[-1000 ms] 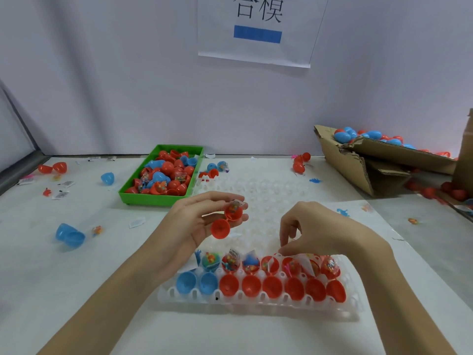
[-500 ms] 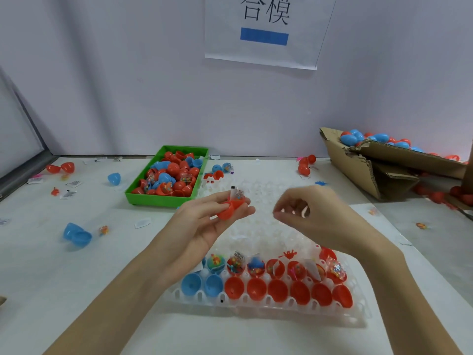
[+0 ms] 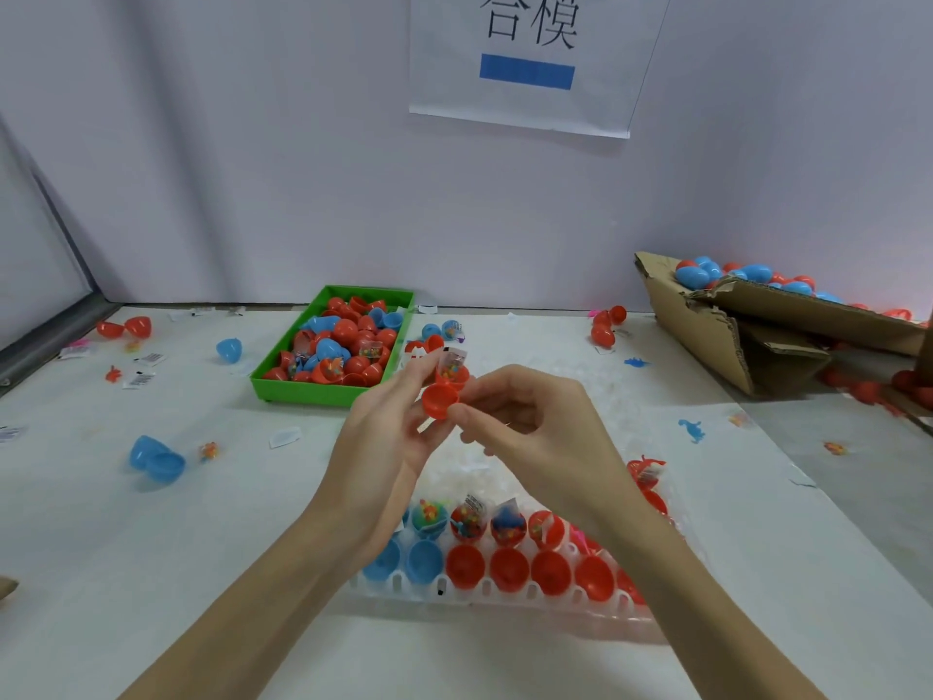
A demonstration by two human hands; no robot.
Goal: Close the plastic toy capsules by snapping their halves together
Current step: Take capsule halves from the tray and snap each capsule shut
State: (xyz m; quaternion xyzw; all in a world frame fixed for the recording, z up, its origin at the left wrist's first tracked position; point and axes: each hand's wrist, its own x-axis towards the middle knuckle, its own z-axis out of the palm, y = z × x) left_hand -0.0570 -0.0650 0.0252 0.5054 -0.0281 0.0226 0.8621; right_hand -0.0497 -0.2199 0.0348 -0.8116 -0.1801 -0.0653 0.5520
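The left hand (image 3: pixel 389 437) pinches an open red capsule (image 3: pixel 444 394) between thumb and fingertips, above the far end of the clear tray (image 3: pixel 505 606). The capsule's upper half holds a small toy packet (image 3: pixel 453 358) that sticks up past the rim; the empty lower half hangs open toward the camera. The right hand (image 3: pixel 535 437) has its fingers curled, and a fingertip touches the edge of that lower half (whether it truly grips it I cannot tell).

On the tray, near the camera, sit two rows of open halves: empty blue and red cups in front, filled halves just behind them. Left of and beyond the tray a green bin (image 3: pixel 330 391) holds more capsules, and to the tray's far right a cardboard box (image 3: pixel 747 336) holds closed ones. Loose halves and small toys dot the surface (image 3: pixel 101 522).

The likely trouble is the packet: if its corner stays proud of the rim, the halves would trap it and fail to snap, or spring apart. A light fingertip pinch could also let the capsule slip when squeezed.
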